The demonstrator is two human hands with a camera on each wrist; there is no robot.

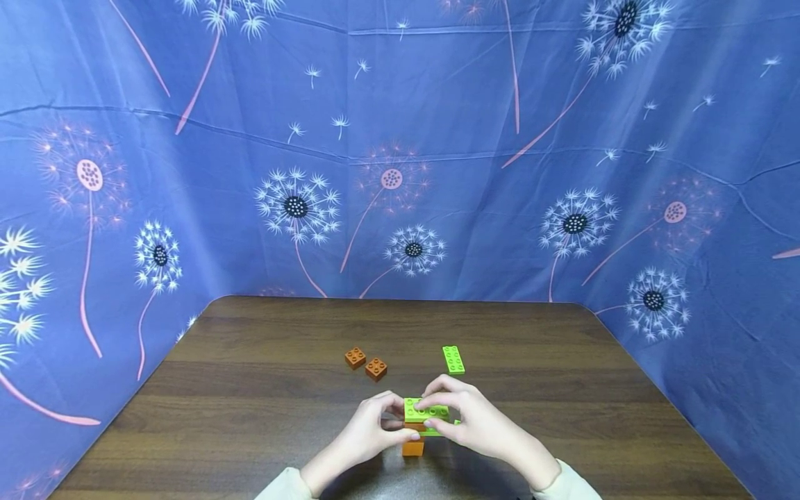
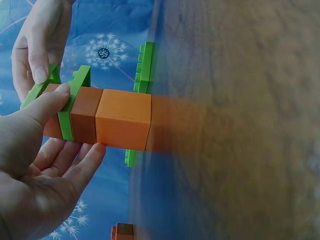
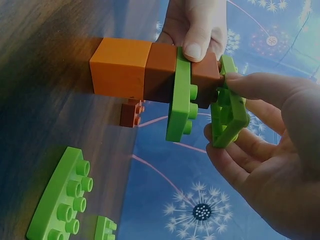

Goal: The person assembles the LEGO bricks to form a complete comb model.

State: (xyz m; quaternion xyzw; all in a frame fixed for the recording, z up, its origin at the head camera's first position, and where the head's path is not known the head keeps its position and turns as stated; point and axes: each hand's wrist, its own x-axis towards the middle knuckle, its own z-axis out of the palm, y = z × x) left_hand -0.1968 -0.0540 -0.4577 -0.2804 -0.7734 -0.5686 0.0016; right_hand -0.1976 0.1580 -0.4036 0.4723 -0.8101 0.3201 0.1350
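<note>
A stack stands on the table: an orange block (image 3: 120,67) at the bottom, then a brown brick (image 3: 160,72), a green plate (image 3: 180,102) jutting to the right, and a second brown brick (image 3: 205,80). My left hand (image 1: 371,429) grips it from the left, thumb at the lower green plate, fingers along the far side. My right hand (image 1: 471,420) pinches another green plate (image 3: 229,112) on top between thumb and fingers. This plate looks tilted against the upper brown brick in the right wrist view. Whether its studs are engaged cannot be seen.
Two brown bricks (image 1: 355,357) (image 1: 376,369) lie beyond the stack on the wooden table (image 1: 281,333). A loose green plate (image 1: 453,360) lies farther back to the right. Another green plate (image 3: 60,197) shows nearer in the right wrist view. Patterned blue cloth (image 1: 350,208) surrounds the table.
</note>
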